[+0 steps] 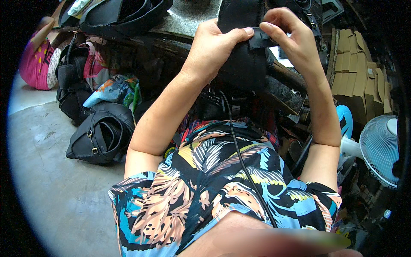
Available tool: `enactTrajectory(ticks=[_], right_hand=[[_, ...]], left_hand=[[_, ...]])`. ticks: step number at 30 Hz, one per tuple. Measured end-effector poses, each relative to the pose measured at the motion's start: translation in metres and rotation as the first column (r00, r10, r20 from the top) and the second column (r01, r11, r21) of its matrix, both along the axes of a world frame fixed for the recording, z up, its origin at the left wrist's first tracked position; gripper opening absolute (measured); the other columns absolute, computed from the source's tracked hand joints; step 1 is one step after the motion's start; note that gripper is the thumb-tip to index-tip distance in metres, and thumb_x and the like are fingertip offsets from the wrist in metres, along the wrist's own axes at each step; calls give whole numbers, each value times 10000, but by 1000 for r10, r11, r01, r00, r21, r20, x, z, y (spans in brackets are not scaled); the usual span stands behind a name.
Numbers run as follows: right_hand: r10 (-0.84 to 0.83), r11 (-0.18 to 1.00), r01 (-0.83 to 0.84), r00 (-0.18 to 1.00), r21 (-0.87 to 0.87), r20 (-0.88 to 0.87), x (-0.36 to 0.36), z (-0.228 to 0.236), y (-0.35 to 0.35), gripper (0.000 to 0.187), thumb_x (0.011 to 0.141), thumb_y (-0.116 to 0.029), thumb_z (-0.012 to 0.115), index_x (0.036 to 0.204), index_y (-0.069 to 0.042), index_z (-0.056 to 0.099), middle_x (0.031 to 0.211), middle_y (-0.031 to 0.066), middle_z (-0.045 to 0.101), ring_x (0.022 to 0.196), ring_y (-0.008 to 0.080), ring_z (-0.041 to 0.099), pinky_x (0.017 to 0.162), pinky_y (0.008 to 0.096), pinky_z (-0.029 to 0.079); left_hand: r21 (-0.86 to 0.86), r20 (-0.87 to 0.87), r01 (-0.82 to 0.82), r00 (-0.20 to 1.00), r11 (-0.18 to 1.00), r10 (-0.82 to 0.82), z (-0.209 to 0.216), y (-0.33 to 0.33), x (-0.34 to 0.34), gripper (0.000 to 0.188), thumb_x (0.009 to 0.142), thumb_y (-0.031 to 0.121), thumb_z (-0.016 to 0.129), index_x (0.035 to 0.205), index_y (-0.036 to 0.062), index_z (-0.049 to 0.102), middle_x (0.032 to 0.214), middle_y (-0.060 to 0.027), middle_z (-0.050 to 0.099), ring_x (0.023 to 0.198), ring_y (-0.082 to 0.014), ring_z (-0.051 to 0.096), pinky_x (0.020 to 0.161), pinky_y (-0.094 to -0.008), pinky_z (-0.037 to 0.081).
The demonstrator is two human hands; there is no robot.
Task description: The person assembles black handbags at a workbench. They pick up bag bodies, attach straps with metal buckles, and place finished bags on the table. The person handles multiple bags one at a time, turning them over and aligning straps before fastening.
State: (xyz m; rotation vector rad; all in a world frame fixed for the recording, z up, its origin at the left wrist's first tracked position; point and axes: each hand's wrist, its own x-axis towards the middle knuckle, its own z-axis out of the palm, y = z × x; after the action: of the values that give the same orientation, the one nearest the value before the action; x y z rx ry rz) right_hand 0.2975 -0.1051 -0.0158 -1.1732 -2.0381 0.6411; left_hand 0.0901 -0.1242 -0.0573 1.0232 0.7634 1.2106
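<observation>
Close to my chest, a thin black cable (pixel 239 154) hangs down over my patterned shirt (pixel 205 184). Further, at twelve o'clock, my left hand (pixel 212 51) grips the black bag piece (pixel 242 64), thumb pressed on its strap (pixel 261 40). My right hand (pixel 293 40) pinches the same strap narrowly. I think the strap may slip if my pinch loosens.

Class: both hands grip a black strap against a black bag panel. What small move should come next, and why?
Probably draw the strap further right with the right hand while the left hand steadies the black panel: its thumb already pins the strap's end there.
</observation>
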Motion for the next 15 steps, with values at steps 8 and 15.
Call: enactTrajectory(ticks=[8, 15], right_hand=[[139, 736, -412, 869, 538, 475, -11, 27, -18, 279, 714, -33, 805, 984, -72, 750, 969, 57, 674, 904, 226, 640, 758, 334, 544], [236, 670, -478, 863, 568, 447, -14, 17, -6, 254, 707, -27, 781, 958, -49, 742, 901, 61, 675, 818, 218, 649, 700, 320, 545]], left_hand=[[-38, 0, 28, 1000, 999, -28, -1, 2, -5, 197, 873, 116, 726, 1029, -1, 696, 933, -79, 727, 791, -143, 700, 727, -279, 574], [-46, -21, 14, 1000, 999, -15, -1, -1, -7, 190, 863, 106, 731, 1017, -1, 702, 927, -83, 731, 785, -152, 705, 728, -278, 574]])
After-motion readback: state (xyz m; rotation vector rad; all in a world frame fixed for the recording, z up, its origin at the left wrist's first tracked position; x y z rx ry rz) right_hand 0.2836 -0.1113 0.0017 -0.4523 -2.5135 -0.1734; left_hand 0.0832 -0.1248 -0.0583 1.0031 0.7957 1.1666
